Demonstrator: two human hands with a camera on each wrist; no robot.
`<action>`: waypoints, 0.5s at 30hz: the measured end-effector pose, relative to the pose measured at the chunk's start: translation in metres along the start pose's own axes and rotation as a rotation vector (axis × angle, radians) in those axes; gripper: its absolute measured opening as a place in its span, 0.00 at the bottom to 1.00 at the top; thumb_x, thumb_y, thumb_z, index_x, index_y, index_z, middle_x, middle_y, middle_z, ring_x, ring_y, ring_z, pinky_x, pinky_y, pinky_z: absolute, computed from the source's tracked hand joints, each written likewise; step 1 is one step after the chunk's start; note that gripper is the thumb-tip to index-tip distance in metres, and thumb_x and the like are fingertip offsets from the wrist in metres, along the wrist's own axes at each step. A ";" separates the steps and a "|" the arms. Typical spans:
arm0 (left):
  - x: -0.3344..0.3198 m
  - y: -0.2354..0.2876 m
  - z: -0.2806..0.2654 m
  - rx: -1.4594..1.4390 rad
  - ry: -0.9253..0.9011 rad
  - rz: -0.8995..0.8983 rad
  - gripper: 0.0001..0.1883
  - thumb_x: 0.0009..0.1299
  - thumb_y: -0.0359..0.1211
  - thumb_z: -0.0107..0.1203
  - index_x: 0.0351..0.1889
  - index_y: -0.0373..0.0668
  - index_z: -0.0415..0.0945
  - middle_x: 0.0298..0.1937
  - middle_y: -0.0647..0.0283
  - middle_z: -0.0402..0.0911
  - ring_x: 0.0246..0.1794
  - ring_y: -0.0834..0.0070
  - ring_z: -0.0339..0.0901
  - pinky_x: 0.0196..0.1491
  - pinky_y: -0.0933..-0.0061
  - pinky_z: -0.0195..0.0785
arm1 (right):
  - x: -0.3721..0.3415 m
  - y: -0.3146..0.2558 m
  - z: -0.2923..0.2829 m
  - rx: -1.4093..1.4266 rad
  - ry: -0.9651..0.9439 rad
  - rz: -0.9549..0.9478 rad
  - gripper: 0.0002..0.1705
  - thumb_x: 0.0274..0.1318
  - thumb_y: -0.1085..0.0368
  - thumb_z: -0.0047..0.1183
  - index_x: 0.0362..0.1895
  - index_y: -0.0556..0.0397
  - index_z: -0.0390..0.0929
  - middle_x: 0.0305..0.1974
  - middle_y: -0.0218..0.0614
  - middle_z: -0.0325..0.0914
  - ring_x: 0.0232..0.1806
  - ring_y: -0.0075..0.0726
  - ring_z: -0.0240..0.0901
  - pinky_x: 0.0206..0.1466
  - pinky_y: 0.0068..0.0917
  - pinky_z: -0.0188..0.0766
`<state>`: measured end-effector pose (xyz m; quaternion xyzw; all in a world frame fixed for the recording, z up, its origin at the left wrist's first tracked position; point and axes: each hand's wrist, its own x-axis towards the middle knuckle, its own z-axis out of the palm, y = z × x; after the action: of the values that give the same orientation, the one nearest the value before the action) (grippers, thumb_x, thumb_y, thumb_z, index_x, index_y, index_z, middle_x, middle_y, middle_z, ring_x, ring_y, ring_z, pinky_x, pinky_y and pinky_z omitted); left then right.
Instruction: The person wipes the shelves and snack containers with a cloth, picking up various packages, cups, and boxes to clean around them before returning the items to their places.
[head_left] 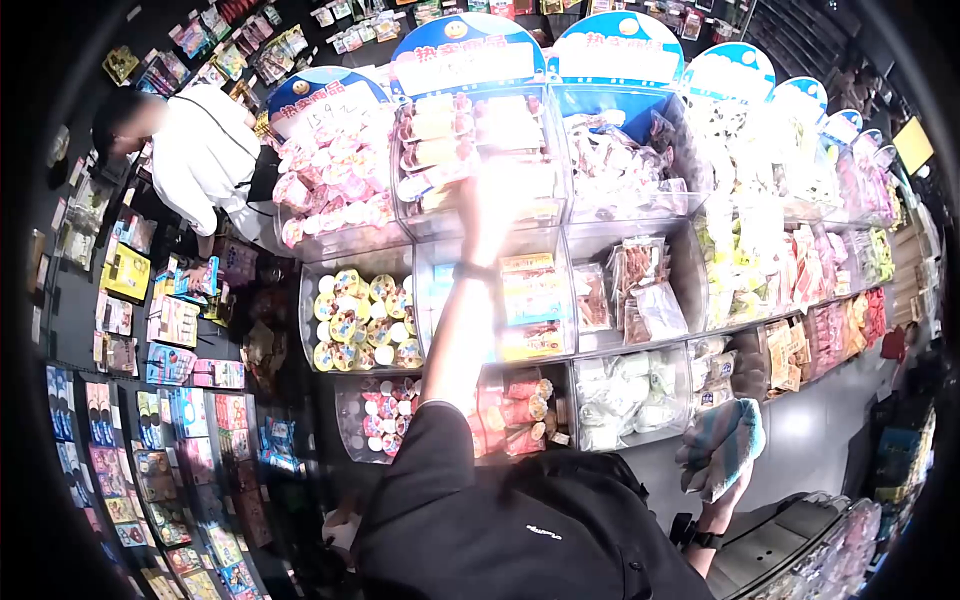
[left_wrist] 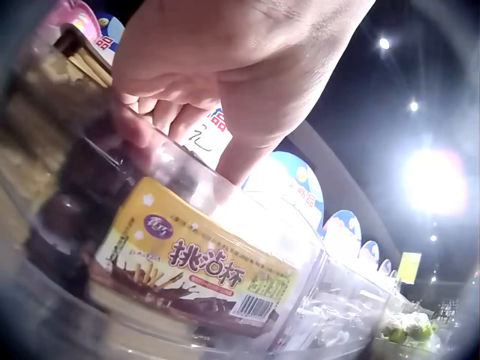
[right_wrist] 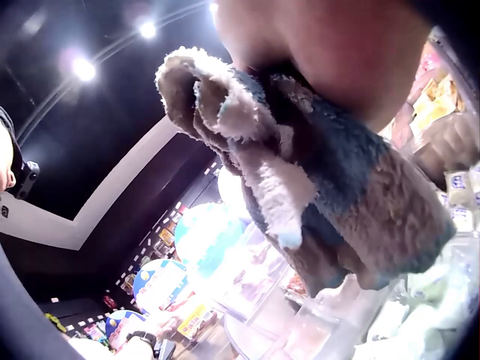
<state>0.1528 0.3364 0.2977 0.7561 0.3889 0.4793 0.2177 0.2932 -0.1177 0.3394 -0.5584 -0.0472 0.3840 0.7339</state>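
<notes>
My left hand (head_left: 485, 215) reaches into an upper clear bin of packaged snacks, partly washed out by glare. Seen from the left wrist, the hand (left_wrist: 232, 67) grips the top edge of a clear plastic pack with a yellow and brown label (left_wrist: 199, 262), its fingers partly hidden behind it. Down at the right, my right hand (head_left: 735, 492) holds a fluffy blue, white and grey cloth (head_left: 725, 445). In the right wrist view the cloth (right_wrist: 390, 210) hangs bunched from the hand (right_wrist: 337, 45), whose fingertips are hidden.
Tiered clear bins hold wrapped sweets, small round cups (head_left: 365, 320) and brown packets (head_left: 640, 285), with blue-topped signs (head_left: 468, 50) behind. A person in a white top (head_left: 205, 150) leans over the shelves at left. Racks of packets (head_left: 165, 480) stand lower left.
</notes>
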 end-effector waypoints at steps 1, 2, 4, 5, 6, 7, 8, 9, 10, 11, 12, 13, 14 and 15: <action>-0.001 -0.003 0.004 0.084 0.026 -0.009 0.06 0.55 0.31 0.54 0.24 0.41 0.68 0.22 0.55 0.74 0.28 0.54 0.74 0.31 0.58 0.64 | 0.000 0.001 0.000 -0.003 0.000 0.000 0.25 0.61 0.49 0.37 0.47 0.60 0.64 0.29 0.50 0.74 0.19 0.42 0.72 0.15 0.28 0.66; -0.002 -0.007 0.006 0.060 0.057 -0.021 0.07 0.55 0.31 0.55 0.25 0.40 0.69 0.23 0.54 0.75 0.28 0.54 0.74 0.31 0.57 0.64 | 0.000 0.001 0.000 -0.010 0.002 -0.001 0.26 0.61 0.48 0.37 0.48 0.60 0.64 0.29 0.50 0.74 0.19 0.42 0.72 0.15 0.27 0.65; -0.001 -0.013 0.010 0.153 0.088 -0.027 0.09 0.53 0.33 0.57 0.26 0.39 0.68 0.24 0.54 0.75 0.28 0.53 0.74 0.31 0.56 0.64 | 0.001 0.002 0.004 -0.032 0.004 0.002 0.28 0.60 0.46 0.38 0.48 0.61 0.65 0.30 0.49 0.74 0.20 0.41 0.72 0.15 0.27 0.64; -0.001 -0.022 0.011 0.158 0.052 -0.031 0.13 0.53 0.34 0.59 0.31 0.37 0.70 0.23 0.54 0.75 0.27 0.53 0.73 0.31 0.56 0.64 | 0.000 0.002 0.007 -0.047 0.005 0.003 0.30 0.59 0.45 0.38 0.48 0.62 0.65 0.30 0.49 0.74 0.20 0.41 0.72 0.15 0.26 0.63; -0.001 -0.027 0.013 0.096 0.067 -0.015 0.16 0.53 0.34 0.59 0.35 0.36 0.70 0.23 0.55 0.75 0.26 0.54 0.72 0.31 0.56 0.64 | 0.000 0.001 0.012 -0.065 0.003 -0.005 0.31 0.59 0.44 0.38 0.48 0.62 0.65 0.30 0.49 0.74 0.21 0.41 0.72 0.14 0.26 0.63; 0.001 -0.033 0.015 0.147 0.077 -0.026 0.17 0.53 0.33 0.59 0.37 0.35 0.70 0.23 0.56 0.75 0.25 0.55 0.72 0.30 0.56 0.64 | -0.002 0.000 0.016 -0.086 0.004 -0.015 0.32 0.58 0.43 0.38 0.49 0.62 0.65 0.30 0.48 0.74 0.21 0.41 0.72 0.14 0.25 0.62; -0.001 -0.035 0.015 0.198 0.084 -0.044 0.18 0.54 0.32 0.59 0.40 0.35 0.69 0.22 0.56 0.74 0.24 0.56 0.72 0.30 0.57 0.64 | -0.004 0.000 0.021 -0.116 0.007 -0.025 0.33 0.58 0.42 0.39 0.49 0.63 0.65 0.30 0.48 0.74 0.21 0.40 0.72 0.14 0.25 0.62; -0.001 -0.035 0.016 0.162 0.121 -0.039 0.17 0.54 0.31 0.58 0.40 0.35 0.69 0.21 0.57 0.74 0.23 0.57 0.72 0.29 0.58 0.64 | -0.003 -0.001 0.025 -0.134 -0.001 -0.033 0.34 0.57 0.41 0.39 0.49 0.63 0.65 0.30 0.48 0.74 0.21 0.40 0.72 0.14 0.24 0.61; -0.001 -0.030 0.016 0.125 0.156 -0.036 0.17 0.55 0.31 0.58 0.41 0.35 0.69 0.21 0.57 0.73 0.22 0.57 0.72 0.27 0.59 0.64 | -0.002 0.000 0.026 -0.131 -0.022 -0.017 0.36 0.57 0.40 0.39 0.49 0.64 0.65 0.30 0.48 0.73 0.22 0.40 0.72 0.14 0.24 0.61; -0.002 -0.032 0.015 0.132 0.150 -0.006 0.17 0.56 0.30 0.57 0.42 0.35 0.68 0.19 0.57 0.72 0.20 0.58 0.71 0.26 0.61 0.64 | 0.004 0.001 0.014 -0.097 -0.079 0.076 0.35 0.57 0.40 0.39 0.49 0.63 0.66 0.31 0.49 0.74 0.23 0.42 0.74 0.13 0.24 0.62; -0.006 -0.048 0.022 0.157 0.146 -0.003 0.14 0.58 0.30 0.55 0.40 0.36 0.68 0.21 0.57 0.73 0.23 0.59 0.72 0.28 0.62 0.65 | 0.008 0.005 0.009 -0.037 -0.096 0.115 0.35 0.57 0.40 0.39 0.49 0.62 0.67 0.31 0.49 0.75 0.22 0.41 0.74 0.13 0.23 0.62; -0.006 -0.033 0.016 0.068 0.136 -0.030 0.13 0.58 0.30 0.56 0.40 0.37 0.68 0.23 0.57 0.73 0.25 0.60 0.72 0.30 0.63 0.65 | 0.009 0.003 0.012 -0.059 -0.100 0.114 0.35 0.57 0.40 0.39 0.49 0.62 0.66 0.31 0.48 0.74 0.22 0.41 0.73 0.12 0.23 0.62; -0.010 -0.014 0.006 -0.021 0.126 -0.057 0.13 0.58 0.31 0.57 0.39 0.38 0.69 0.25 0.57 0.73 0.27 0.61 0.72 0.31 0.64 0.65 | 0.009 0.001 0.015 -0.081 -0.102 0.114 0.35 0.58 0.40 0.38 0.49 0.62 0.66 0.30 0.47 0.74 0.21 0.41 0.72 0.12 0.23 0.61; -0.013 -0.007 0.001 -0.044 0.148 -0.039 0.13 0.57 0.31 0.58 0.38 0.39 0.69 0.26 0.57 0.73 0.29 0.62 0.72 0.32 0.65 0.65 | 0.012 0.005 0.013 -0.034 -0.099 0.096 0.34 0.58 0.40 0.38 0.49 0.62 0.66 0.30 0.47 0.73 0.21 0.41 0.72 0.12 0.23 0.60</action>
<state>0.1476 0.3300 0.2851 0.7058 0.4081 0.5381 0.2140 0.2923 -0.0995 0.3363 -0.5526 -0.0632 0.4451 0.7018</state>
